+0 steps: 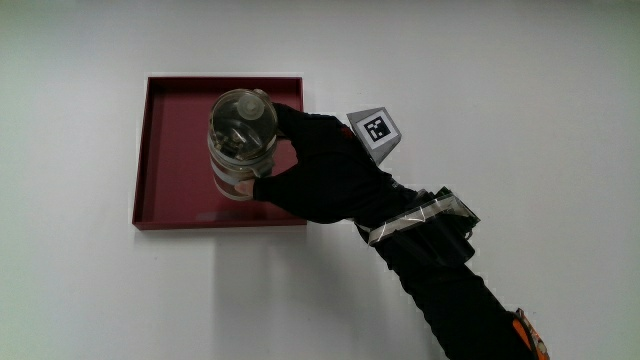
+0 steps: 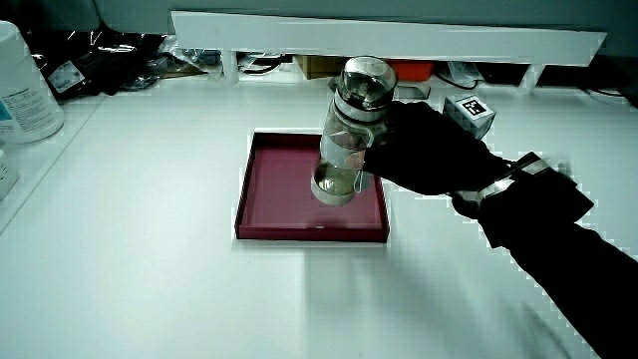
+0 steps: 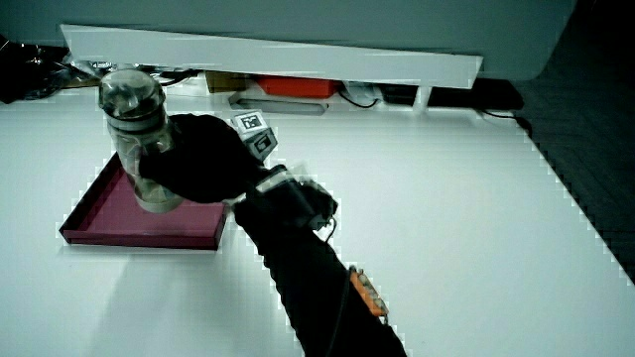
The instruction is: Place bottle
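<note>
A clear bottle (image 1: 241, 143) with a rounded clear cap stands upright over the dark red tray (image 1: 165, 200). The gloved hand (image 1: 322, 170) is shut on its side, fingers wrapped around the body. In both side views the bottle (image 2: 351, 135) (image 3: 139, 139) is upright above the tray (image 2: 274, 224) (image 3: 109, 228); its base looks close to the tray floor, but contact cannot be told. The patterned cube (image 1: 376, 128) sits on the back of the hand. The forearm (image 1: 450, 280) reaches in from the person's edge of the table.
The white table (image 1: 520, 100) spreads around the tray. A low white partition (image 2: 399, 35) runs along the table's edge farthest from the person, with clutter under it. A large white container (image 2: 22, 85) stands at the table's edge in a side view.
</note>
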Demonstrator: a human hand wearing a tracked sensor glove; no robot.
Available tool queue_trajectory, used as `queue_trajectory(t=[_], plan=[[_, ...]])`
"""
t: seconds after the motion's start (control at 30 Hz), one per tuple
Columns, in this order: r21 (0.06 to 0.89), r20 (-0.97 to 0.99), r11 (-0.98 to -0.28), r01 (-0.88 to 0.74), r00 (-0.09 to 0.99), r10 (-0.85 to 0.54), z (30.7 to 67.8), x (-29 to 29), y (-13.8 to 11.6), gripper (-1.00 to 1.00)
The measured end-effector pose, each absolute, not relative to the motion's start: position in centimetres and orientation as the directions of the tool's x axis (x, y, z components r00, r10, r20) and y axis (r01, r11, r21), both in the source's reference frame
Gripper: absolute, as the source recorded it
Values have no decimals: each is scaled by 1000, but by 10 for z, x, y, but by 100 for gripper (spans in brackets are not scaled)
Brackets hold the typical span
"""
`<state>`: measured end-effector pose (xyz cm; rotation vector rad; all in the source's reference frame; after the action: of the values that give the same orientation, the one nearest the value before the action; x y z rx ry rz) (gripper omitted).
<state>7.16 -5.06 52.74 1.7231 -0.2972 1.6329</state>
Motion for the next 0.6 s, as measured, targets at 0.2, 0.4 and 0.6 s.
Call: queue_trajectory(t=[0.2,0.4,0.6], plan=[[305,949,-716,-628,139,282,513,79,-55,-81],[236,963,-730,-642,57,262,484,95,-62,-100],[218,974,-732,-645,100,202,444,117,-71,-100]])
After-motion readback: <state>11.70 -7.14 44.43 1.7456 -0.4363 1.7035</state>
